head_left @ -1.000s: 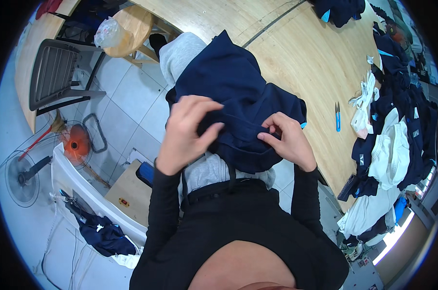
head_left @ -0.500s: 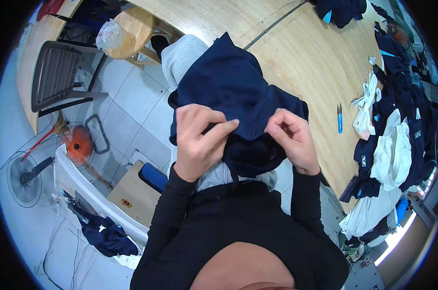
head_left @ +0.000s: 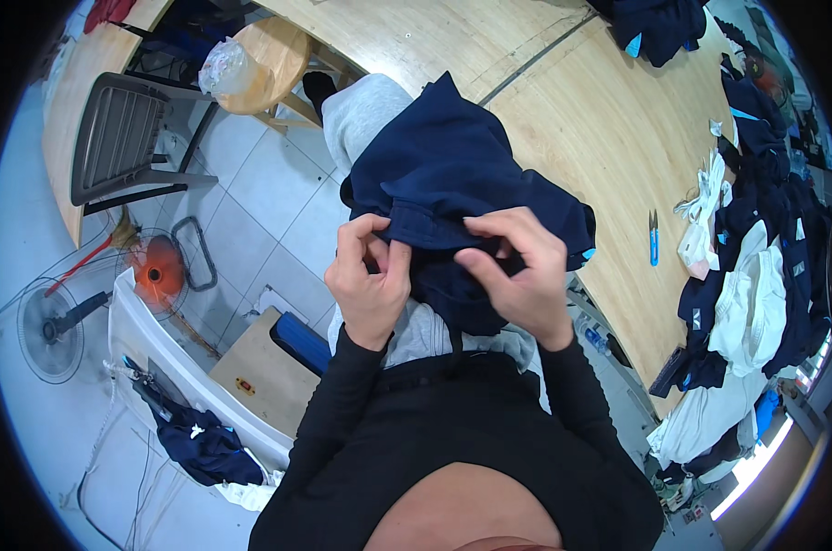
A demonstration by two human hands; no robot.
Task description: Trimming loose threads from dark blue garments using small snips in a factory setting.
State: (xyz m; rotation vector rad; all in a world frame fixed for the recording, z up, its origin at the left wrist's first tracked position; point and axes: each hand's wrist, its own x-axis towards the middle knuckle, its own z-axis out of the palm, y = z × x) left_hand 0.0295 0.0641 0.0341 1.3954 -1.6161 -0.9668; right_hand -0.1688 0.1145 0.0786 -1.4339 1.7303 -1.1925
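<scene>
A navy blue garment (head_left: pixel 452 151) is draped over my lap, on grey trousers (head_left: pixel 365 115). My left hand (head_left: pixel 372 283) pinches its stitched near edge between thumb and fingers. To the right, my right hand (head_left: pixel 526 271) reaches over the same edge with its fingers bent onto the cloth. Its thumb stands a little apart from the fingertips, in front of the fabric. Between the two hands the edge runs as a folded band. Below them the darker inside of the garment hangs in folds.
On the wooden table (head_left: pixel 609 165) to my right lie blue-handled thread snips (head_left: pixel 654 239), a white bundle of tape (head_left: pixel 705 211) and piled navy and white garments (head_left: pixel 751 303). At left stand a wooden stool (head_left: pixel 273 64), a grey chair (head_left: pixel 117 138), an orange fan (head_left: pixel 157 274) and a white bin (head_left: pixel 195 386).
My left hand has moved down and taken the edge farther left. My right hand has shifted left onto the cloth. The band along the garment's edge now shows between them.
</scene>
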